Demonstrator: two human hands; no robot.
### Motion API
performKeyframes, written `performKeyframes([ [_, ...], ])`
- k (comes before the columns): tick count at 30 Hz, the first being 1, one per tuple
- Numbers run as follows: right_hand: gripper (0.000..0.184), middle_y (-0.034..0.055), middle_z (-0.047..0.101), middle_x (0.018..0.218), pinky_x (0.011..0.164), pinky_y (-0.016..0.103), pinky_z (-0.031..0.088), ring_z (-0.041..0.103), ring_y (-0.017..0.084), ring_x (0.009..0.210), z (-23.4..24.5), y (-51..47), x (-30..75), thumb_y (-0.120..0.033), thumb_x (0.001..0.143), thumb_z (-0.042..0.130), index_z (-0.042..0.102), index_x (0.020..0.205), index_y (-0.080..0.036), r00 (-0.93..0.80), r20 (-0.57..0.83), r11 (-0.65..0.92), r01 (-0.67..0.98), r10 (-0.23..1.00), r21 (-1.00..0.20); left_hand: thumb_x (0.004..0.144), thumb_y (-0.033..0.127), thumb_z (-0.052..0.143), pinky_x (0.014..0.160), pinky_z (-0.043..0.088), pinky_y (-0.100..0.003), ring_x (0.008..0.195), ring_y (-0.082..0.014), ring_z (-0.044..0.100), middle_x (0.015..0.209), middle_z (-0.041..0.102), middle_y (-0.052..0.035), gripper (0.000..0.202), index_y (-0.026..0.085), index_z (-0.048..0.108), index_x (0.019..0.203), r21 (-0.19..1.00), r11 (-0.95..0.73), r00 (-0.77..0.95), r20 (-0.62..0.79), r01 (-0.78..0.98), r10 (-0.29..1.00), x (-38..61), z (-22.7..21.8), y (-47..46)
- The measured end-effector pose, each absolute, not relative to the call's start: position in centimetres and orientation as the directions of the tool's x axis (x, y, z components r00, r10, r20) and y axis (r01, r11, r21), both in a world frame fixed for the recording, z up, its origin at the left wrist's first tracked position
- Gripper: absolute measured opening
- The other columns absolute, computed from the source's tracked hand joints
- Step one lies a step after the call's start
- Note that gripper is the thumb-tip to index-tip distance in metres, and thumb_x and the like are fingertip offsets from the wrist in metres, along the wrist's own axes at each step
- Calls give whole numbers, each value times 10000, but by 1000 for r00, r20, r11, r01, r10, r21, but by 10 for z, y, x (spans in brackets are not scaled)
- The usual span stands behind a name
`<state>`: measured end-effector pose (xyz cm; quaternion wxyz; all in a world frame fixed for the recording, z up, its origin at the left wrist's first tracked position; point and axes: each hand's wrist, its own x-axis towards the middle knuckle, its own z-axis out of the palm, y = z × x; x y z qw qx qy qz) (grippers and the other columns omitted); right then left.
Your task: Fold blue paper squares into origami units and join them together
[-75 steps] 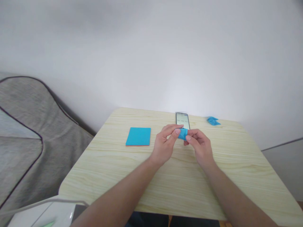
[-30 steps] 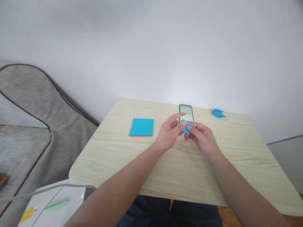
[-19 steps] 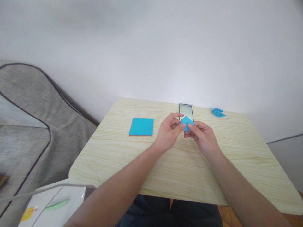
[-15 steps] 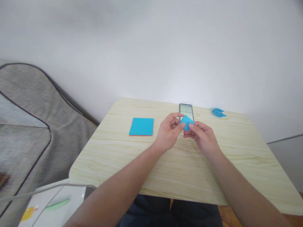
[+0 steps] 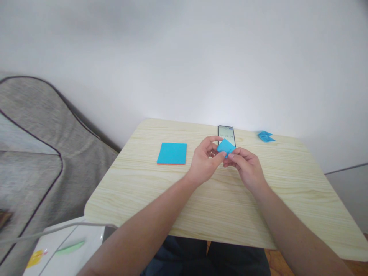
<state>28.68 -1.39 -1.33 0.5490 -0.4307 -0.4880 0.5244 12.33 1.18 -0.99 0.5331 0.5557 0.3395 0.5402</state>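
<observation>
Both hands meet above the middle of a light wooden table point(image 5: 218, 207). My left hand point(image 5: 204, 161) and my right hand point(image 5: 245, 165) pinch a small folded blue paper point(image 5: 225, 147) between thumbs and fingertips, holding it just off the tabletop. A stack of square blue paper point(image 5: 172, 153) lies flat to the left of my left hand. Just behind the held paper a phone point(image 5: 227, 133) lies with its screen lit, its near end hidden by the paper.
A finished blue folded piece point(image 5: 266, 136) sits at the table's far right edge, near the white wall. A grey fabric cover point(image 5: 31, 153) stands to the left. A white surface with a cable point(image 5: 63, 237) lies at lower left.
The view shifted down and left early on. Since then the blue paper has been turned and refolded between the fingers, showing a flatter diamond face; both hands stayed in place.
</observation>
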Motion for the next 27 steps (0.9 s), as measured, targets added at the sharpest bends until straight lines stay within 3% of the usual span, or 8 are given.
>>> performKeyframes([
  [8, 110, 6, 738, 716, 694, 318, 573, 660, 154, 678, -2, -18, 280, -259, 779, 816, 720, 750, -214, 11, 110, 111, -14, 994, -994, 805, 203, 758, 690, 476, -259, 696, -124, 620, 769, 654, 23, 442, 203, 609, 1221, 951, -202, 194, 249, -233, 949, 122, -8, 10],
  [16, 118, -2, 728, 697, 697, 309, 577, 660, 147, 673, -8, -15, 284, -228, 787, 800, 700, 727, -207, 18, 74, 76, -92, 997, -993, 836, 239, 752, 758, 482, -278, 757, -138, 645, 827, 710, -6, 358, 197, 628, 1169, 946, -192, 206, 249, -263, 946, 121, -9, 11],
  [21, 190, -1, 753, 841, 716, 335, 572, 670, 158, 706, -15, -12, 287, -254, 803, 825, 758, 980, -245, 3, 83, 83, -167, 997, -983, 838, 226, 753, 801, 498, -293, 822, -155, 673, 877, 737, -33, 258, 187, 656, 1074, 958, -214, 210, 253, -192, 944, 121, -10, 9],
  [27, 64, 21, 735, 857, 709, 317, 568, 649, 152, 730, -15, -11, 289, -282, 831, 817, 798, 853, -225, -47, 55, 43, -233, 997, -972, 840, 216, 743, 818, 511, -300, 850, -161, 675, 908, 737, -42, 255, 181, 682, 1086, 945, -219, 212, 272, -242, 939, 119, -10, 8],
])
